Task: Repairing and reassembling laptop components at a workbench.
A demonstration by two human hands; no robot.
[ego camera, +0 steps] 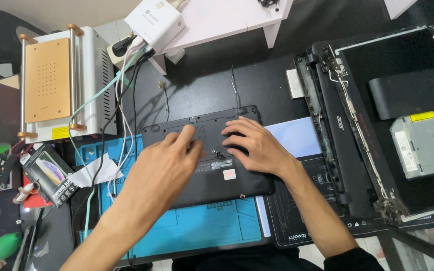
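We see both hands resting on a black laptop base (212, 165) that lies upside down across a blue work mat (197, 226) on the dark counter (202, 80). Our left hand (164, 163) lies flat with the fingers stretched loosely toward the upper edge of the base, gripping nothing. Our right hand (254, 145) is spread palm-down beside it, fingers slightly curled, also holding nothing. Between the two hands sits a small screw point we can barely make out.

A small pale pink label (229, 174) sits on the base just below our right hand, and a narrow white sticker next to it is partly covered by the hand. To the left, a dark rectangular package (51, 175) with a phone picture on it lies tilted near a bundle of cables (121, 100). Above it stands a silver machine (61, 80) with an orange plate and a yellow label low on its front. A white charger box (154, 21) sits at the top.

On the right, a dismantled black laptop lid (357, 125) lies open, with a grey drive (423, 143) carrying a yellow strip label. A black mat (307, 221) with white markings is partly hidden under our right forearm, and the lid's far corner is cut off by the frame.
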